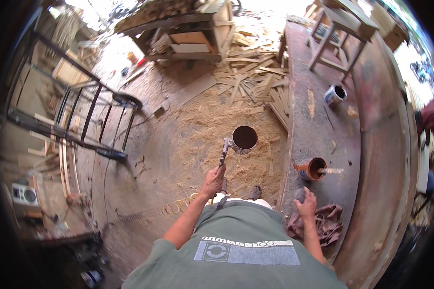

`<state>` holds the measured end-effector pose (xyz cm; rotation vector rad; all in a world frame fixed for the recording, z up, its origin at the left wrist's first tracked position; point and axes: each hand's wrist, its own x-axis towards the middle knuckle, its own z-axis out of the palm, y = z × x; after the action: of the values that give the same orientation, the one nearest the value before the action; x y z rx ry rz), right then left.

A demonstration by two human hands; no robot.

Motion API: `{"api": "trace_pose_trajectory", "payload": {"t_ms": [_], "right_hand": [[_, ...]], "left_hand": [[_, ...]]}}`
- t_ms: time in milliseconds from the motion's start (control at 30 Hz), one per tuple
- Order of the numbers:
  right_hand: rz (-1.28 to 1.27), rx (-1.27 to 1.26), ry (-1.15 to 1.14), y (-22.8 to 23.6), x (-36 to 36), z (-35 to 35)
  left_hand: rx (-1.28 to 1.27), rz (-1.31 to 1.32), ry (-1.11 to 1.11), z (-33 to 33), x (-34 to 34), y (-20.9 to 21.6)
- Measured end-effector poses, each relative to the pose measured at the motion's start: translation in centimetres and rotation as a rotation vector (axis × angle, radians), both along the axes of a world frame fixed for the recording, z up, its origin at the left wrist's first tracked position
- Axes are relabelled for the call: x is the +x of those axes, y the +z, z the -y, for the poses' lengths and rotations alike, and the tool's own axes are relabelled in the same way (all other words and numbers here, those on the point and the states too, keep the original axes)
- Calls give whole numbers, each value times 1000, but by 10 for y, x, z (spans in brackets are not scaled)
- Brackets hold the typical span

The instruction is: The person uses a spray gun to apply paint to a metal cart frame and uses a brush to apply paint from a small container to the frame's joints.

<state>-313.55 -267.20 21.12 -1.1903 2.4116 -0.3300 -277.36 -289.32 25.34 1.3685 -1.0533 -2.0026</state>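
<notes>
My left hand (pixel 213 181) is closed round the handle of a spray gun (pixel 224 151), held out in front of me above the sawdust. Joined to the gun is an open metal cup (pixel 241 151) with dark brown liquid inside. Over the bench on my right, my right hand (pixel 306 204) has its fingers curled on a small dark rounded thing (pixel 300 194), whose kind I cannot make out. Just beyond that hand stands an orange-brown stained tin (pixel 304 169), a pale-ended stick (pixel 332 171) jutting from its mouth. A crumpled maroon cloth (pixel 332 222) lies beside my right wrist.
The long wooden bench (pixel 318 130) also bears a white-and-blue tin (pixel 329 98) and a wooden stool (pixel 340 36). Wood offcuts (pixel 248 77) are heaped ahead. A black metal frame (pixel 84 113) stands left; a coiled yellow hose (pixel 176 207) hangs near my left arm.
</notes>
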Motion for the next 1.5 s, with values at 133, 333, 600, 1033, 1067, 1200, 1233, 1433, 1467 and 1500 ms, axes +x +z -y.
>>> {"api": "trace_pose_trajectory", "payload": {"t_ms": [133,333,600,1033,1067,1200,1233,1433,1467,1500], "right_hand": [[212,-520,465,131,72,134],[12,-433,1091,248,164,273],[-137,-145,1360,272,294,329],[-88,-146,1567,295,505,380],[-74,-153,1588,294,518,383],[-39,-182,1662,292,567,390],[-36,-189,1680,291,580,391],[22,-209,1853,289,643,406],[37,-218,1891,287,653,409],[33,-227,1929,285,663,411]], "left_hand": [[-21,86,61,-13,13,13],[-108,250,167,-27,37,28],[-200,288,375,-26,117,38],[-298,384,564,-14,299,69],[-296,391,565,-15,310,70],[-345,478,617,-20,347,68],[-435,507,652,-24,352,65],[-210,467,832,-28,389,66],[-202,460,856,-29,395,65],[-191,470,862,-30,402,64]]}}
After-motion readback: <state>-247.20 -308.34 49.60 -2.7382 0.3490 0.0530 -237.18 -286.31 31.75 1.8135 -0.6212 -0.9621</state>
